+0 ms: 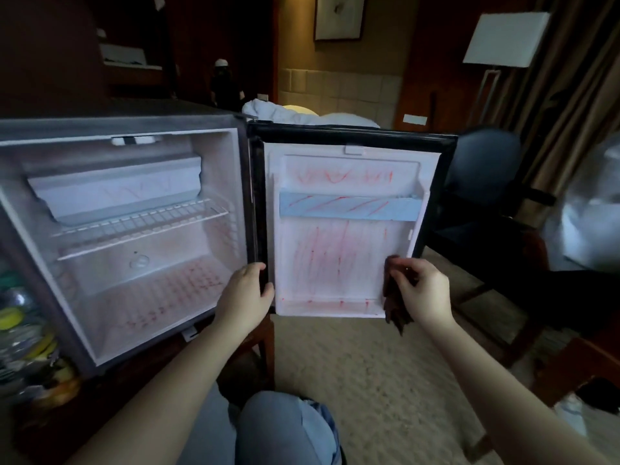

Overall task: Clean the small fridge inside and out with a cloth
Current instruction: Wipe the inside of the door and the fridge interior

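1. The fridge (100,129) stands open in front of me with its door (432,196) swung out to my right. Red marks (322,256) streak the door's inner liner, the blue rail (349,209) and the cabinet floor.
2. My left grip (246,290) is curled round the hinge-side edge of the door, thumb on the liner, and seems to be steadying it.
3. My right grip (419,290) pinches a dark cloth (391,297), bunched up at the lower right corner of the liner. Its tail hangs below the door's bottom edge.
4. Risk: the fingers at the hinge side sit in the gap between door and cabinet. A hard wipe that swings the door could nip them.
5. Risk: if my left grip slackens, wiping pressure would probably push the door away, and the cloth would skate instead of scrubbing.
6. Risk: a bunched cloth offers little clean face and may smear the red rather than lift it. Its dark colour would hide how loaded it is.
7. Risk: dragging across the blue rail could catch its edge. I cannot tell how firmly it is seated.
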{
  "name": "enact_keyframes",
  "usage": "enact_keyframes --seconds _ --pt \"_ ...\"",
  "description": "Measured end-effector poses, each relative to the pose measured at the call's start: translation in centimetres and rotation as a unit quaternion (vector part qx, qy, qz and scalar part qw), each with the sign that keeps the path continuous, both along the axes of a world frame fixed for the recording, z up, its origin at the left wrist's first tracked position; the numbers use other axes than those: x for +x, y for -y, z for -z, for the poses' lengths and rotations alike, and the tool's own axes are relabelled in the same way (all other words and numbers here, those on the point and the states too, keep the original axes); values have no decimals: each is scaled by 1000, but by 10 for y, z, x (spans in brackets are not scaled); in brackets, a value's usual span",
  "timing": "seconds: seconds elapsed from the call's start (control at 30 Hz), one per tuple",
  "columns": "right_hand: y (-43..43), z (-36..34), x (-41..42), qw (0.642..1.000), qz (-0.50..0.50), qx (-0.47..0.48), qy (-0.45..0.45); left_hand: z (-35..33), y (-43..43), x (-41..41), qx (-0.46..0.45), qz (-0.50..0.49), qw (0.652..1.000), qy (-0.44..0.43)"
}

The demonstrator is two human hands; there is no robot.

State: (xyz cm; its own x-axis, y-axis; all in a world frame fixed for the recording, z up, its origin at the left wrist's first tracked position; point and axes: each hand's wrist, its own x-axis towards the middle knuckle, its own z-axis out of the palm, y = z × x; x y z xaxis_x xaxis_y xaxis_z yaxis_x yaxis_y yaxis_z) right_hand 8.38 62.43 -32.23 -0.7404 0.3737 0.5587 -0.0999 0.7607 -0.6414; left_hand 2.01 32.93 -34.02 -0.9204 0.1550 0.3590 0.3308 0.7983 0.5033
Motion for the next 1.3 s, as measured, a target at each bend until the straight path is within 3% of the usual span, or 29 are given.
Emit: enact_keyframes --seconds 0.17,0.43,0.57,0.67,0.77,0.87,0.97,1.1,1.2,1.3 --pt "28 1 -10 999 -47 -15 12 -9 -1 -14 8 27 997 68" --pt "74 -36 -45 996 -85 -20 6 -51 5 -31 14 80 997 13" --pt "118 -65 -67 989 -118 -83 -24 -80 24 -43 112 99 989 0" --pt "155 -90 -87 983 -154 -70 -76 -111 26 -53 162 119 979 -40" --pt "172 -111 -117 982 -160 -28 -100 -142 30 -68 134 125 977 -108" --pt "178 -139 -152 981 -128 -46 -135 -169 41 -89 96 113 977 -150" --pt "188 -155 -182 973 -92 -43 -207 -188 51 -112 73 96 981 -154" --pt "208 -127 -202 965 -56 -49 -251 -189 53 -136 26 90 984 -151" --pt "211 -95 -203 967 -37 -69 -241 -185 46 -151 -17 80 980 -179" --pt "205 -63 -197 983 -55 -31 -173 -196 38 -163 -25 110 970 -217"
